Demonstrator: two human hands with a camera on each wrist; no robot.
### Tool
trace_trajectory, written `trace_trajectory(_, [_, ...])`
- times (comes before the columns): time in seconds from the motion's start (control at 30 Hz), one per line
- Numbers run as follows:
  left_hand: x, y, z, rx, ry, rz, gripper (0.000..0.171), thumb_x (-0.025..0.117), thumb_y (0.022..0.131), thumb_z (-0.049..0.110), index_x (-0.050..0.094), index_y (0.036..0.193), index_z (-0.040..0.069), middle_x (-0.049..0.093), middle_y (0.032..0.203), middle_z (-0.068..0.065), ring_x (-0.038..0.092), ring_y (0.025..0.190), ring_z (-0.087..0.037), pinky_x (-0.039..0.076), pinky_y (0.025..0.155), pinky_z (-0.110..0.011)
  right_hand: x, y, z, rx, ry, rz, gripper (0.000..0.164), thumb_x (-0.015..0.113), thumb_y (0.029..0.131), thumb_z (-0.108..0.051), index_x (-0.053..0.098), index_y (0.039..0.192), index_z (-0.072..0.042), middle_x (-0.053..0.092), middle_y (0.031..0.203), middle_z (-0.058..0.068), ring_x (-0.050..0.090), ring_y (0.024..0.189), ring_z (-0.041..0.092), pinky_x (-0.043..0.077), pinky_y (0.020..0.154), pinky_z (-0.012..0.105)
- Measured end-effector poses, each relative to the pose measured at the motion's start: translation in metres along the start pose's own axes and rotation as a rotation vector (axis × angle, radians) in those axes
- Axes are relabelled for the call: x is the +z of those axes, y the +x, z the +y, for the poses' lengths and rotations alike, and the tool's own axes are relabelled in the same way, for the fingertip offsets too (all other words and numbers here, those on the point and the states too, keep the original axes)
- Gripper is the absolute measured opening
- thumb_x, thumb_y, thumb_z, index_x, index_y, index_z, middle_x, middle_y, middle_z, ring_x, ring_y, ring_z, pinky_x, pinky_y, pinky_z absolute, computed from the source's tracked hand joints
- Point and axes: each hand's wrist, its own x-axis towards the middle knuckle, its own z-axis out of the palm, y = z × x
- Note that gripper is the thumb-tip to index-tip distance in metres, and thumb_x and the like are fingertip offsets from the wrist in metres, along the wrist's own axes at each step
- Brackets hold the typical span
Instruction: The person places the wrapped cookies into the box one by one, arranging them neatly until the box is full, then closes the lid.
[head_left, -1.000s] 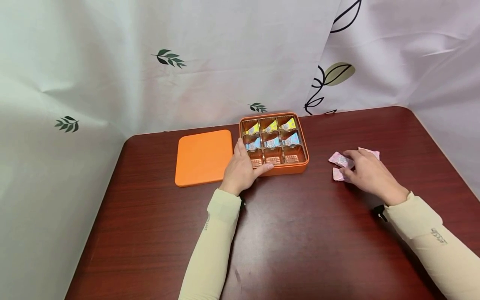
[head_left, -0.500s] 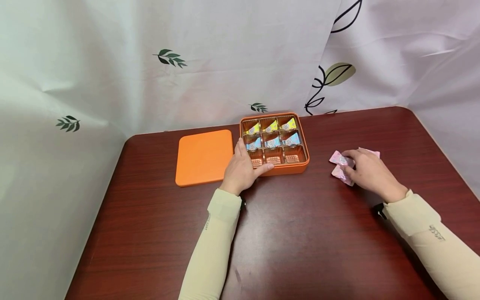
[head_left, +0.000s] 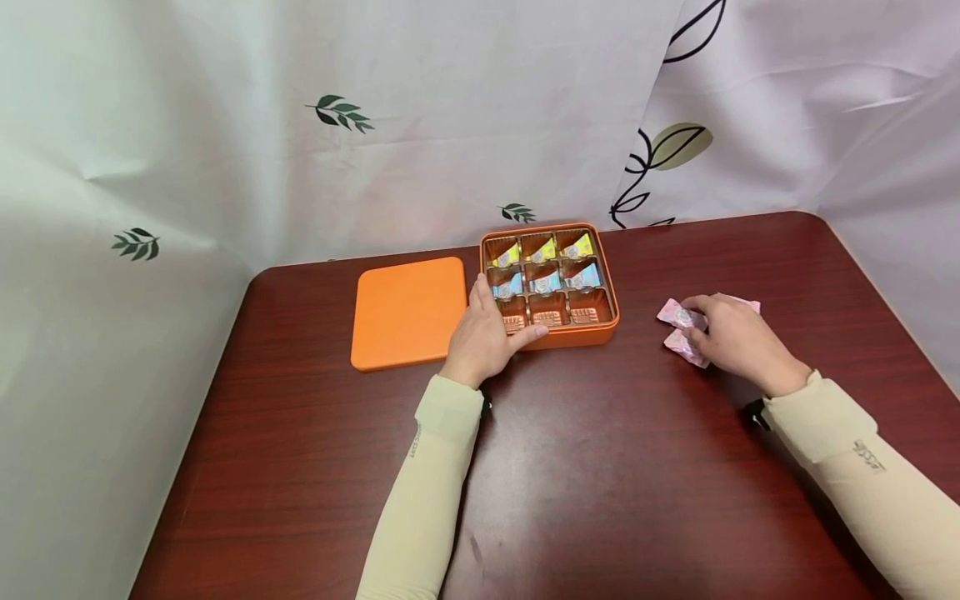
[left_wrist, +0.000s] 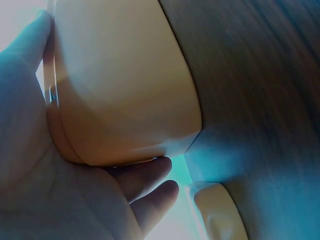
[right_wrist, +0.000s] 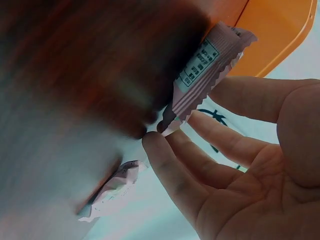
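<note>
Left hand [head_left: 480,342] is bracing the orange box [head_left: 579,336] at its near left corner, thumb spreading wide along the front rim, fingers lying fairly straight against the side. Right hand [head_left: 741,340], half curled, is touching two pink packets [head_left: 676,314] on the table [head_left: 585,467] right of the box; cannot tell whether it is pinching either. A third pink packet [head_left: 753,306] is showing behind it; yellow packets [head_left: 543,252] and blue packets [head_left: 545,283] are sitting in the box's two far rows.

The lid [head_left: 408,312] lies left of the box [head_left: 581,337].
</note>
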Motion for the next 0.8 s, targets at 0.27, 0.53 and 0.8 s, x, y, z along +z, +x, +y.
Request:
trace_trajectory(0.27, [-0.0002,0.0016,0.0003,0.004,0.001,0.004,0.125,0.063,0.086,0.071,-0.006,0.158,-0.004,0.006,0.166,-0.024,0.032,0.146,-0.036,0.041,0.109,-0.045,-0.0004,0.0051,-0.0037,0.043,-0.005,-0.041,0.033,0.065,0.084,-0.001,0.063,0.113,0.014,0.064,0.084,0.021,0.054,0.079,0.034,0.044,0.075,0.051])
trace_trajectory(0.53, [-0.0004,0.0008,0.0001,0.005,0.003,0.008,0.125,0.064,0.086,0.070,-0.006,0.158,-0.004,0.007,0.165,-0.024,0.031,0.146,-0.036,0.041,0.108,-0.045,-0.0017,0.0069,-0.0046,0.060,-0.002,-0.077,0.034,0.066,0.084,-0.002,0.063,0.114,0.014,0.065,0.087,0.022,0.055,0.082,0.036,0.044,0.077,0.053])
trace_trajectory(0.8, [0.0000,0.0001,-0.0005,0.004,0.006,0.003,0.125,0.062,0.085,0.072,-0.006,0.158,-0.004,0.007,0.165,-0.024,0.031,0.146,-0.036,0.040,0.109,-0.044,-0.0038,0.0058,-0.0046,0.066,0.011,-0.090,0.035,0.066,0.084,-0.002,0.062,0.115,0.013,0.066,0.090,0.023,0.058,0.085,0.037,0.045,0.079,0.054])
